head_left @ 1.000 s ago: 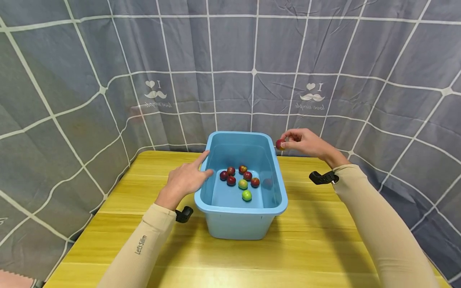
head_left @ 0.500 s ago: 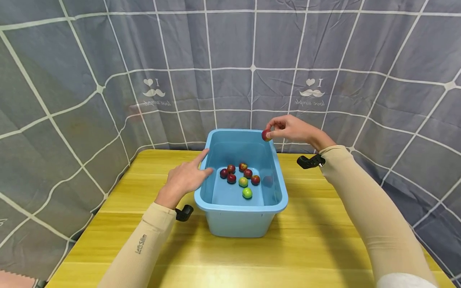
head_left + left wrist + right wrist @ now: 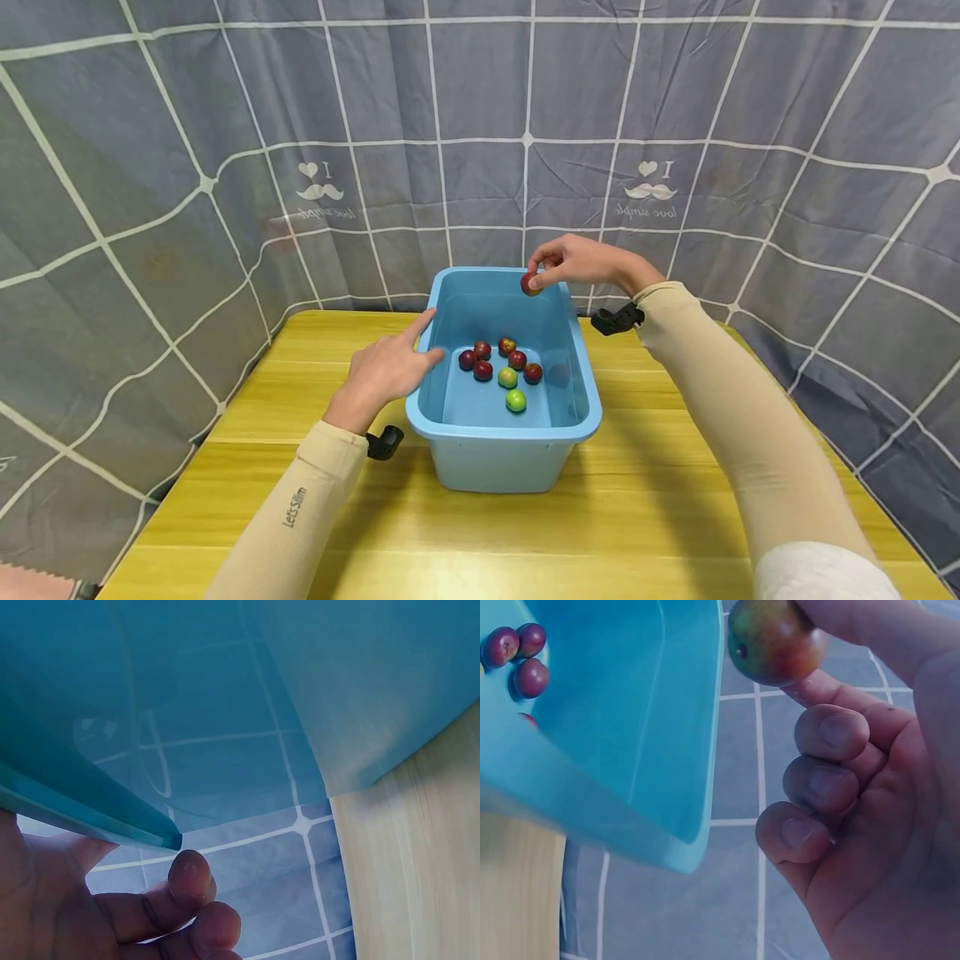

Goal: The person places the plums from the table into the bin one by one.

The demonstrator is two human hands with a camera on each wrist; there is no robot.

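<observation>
A light blue plastic tub (image 3: 502, 432) holds several plums, most dark red, such as the one at the left (image 3: 467, 360), and a bright green one (image 3: 515, 401) nearest the front. My left hand (image 3: 386, 372) holds the tub's left rim, thumb over the edge; in the left wrist view its other fingers (image 3: 217, 930) curl loosely outside, below the rim. Between thumb and index finger, my right hand (image 3: 585, 260) pinches a red-and-green plum (image 3: 772, 645) above the tub's far right corner. That hand's other fingers (image 3: 821, 784) are curled toward the palm, touching nothing.
The tub stands on a yellow wooden table (image 3: 480, 550). A grey curtain (image 3: 487, 108) with white grid lines hangs behind and at both sides. Black straps (image 3: 617, 319) sit at my wrists.
My right hand has moved left with the plum, from beyond the tub's right rim to above its far right part. The left hand has stayed on the rim.
</observation>
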